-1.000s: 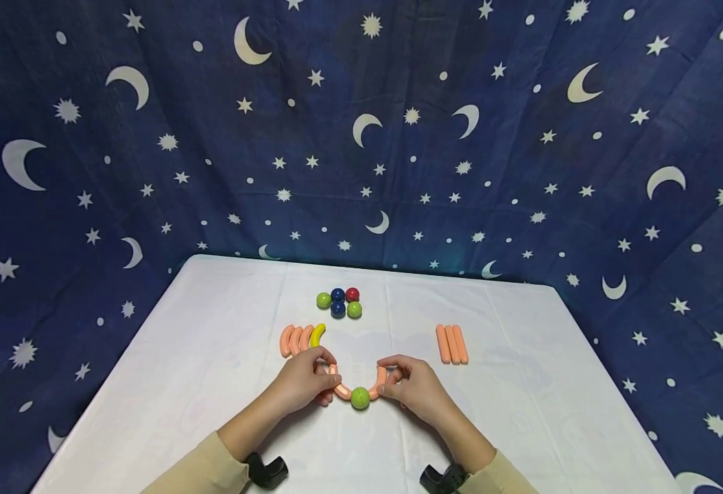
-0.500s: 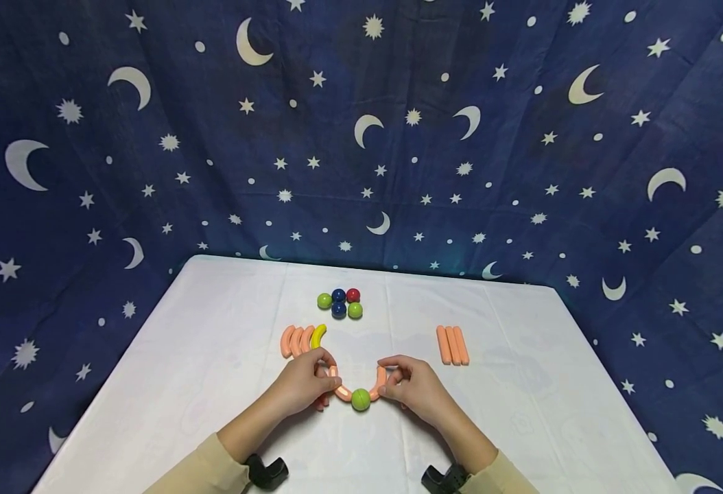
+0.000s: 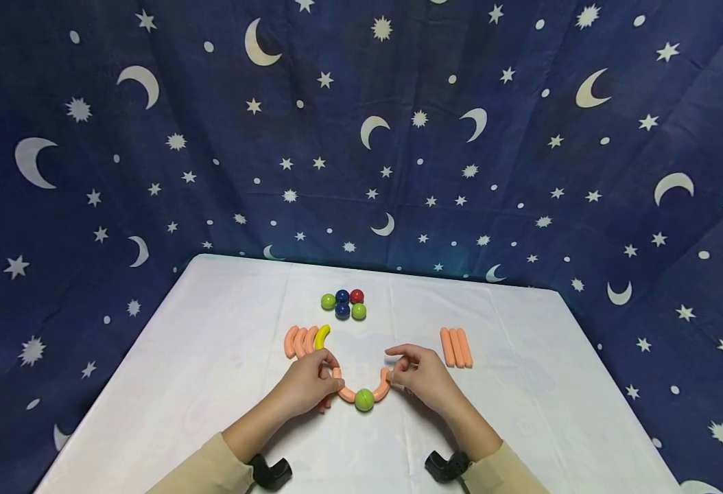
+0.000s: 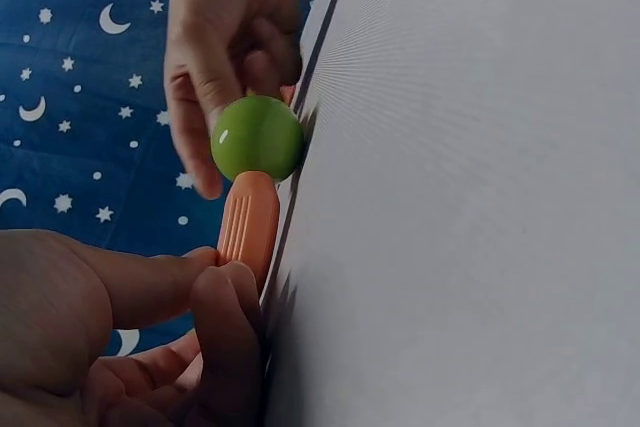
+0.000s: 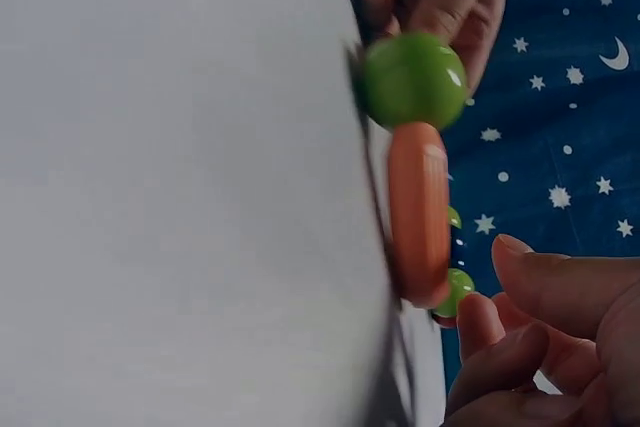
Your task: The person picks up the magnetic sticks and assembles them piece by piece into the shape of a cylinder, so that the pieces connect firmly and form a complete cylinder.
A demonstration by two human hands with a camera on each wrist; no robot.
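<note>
A green ball (image 3: pixel 364 400) sits between two curved orange toy rods on the table, forming a U that opens toward the back. My left hand (image 3: pixel 308 384) pinches the left curved rod (image 4: pixel 248 232) between thumb and fingers near its far end. The right curved rod (image 5: pixel 418 212) meets the ball on its other side. Just beside that rod's free end is my right hand (image 3: pixel 426 377), thumb and index finger spread apart and holding nothing. In the right wrist view a small gap shows between its fingertips and the rod.
Behind the left hand lie several curved orange rods (image 3: pixel 300 341) and one yellow curved rod (image 3: pixel 322 336). Farther back is a cluster of green, blue and red balls (image 3: pixel 343 311). Straight orange rods (image 3: pixel 457 347) lie side by side at right on the white table (image 3: pixel 553 412).
My right hand has let go of the right curved rod, its index finger lifting away and the hand shifting slightly right. My left hand keeps its pinch. The camera view has shifted slightly.
</note>
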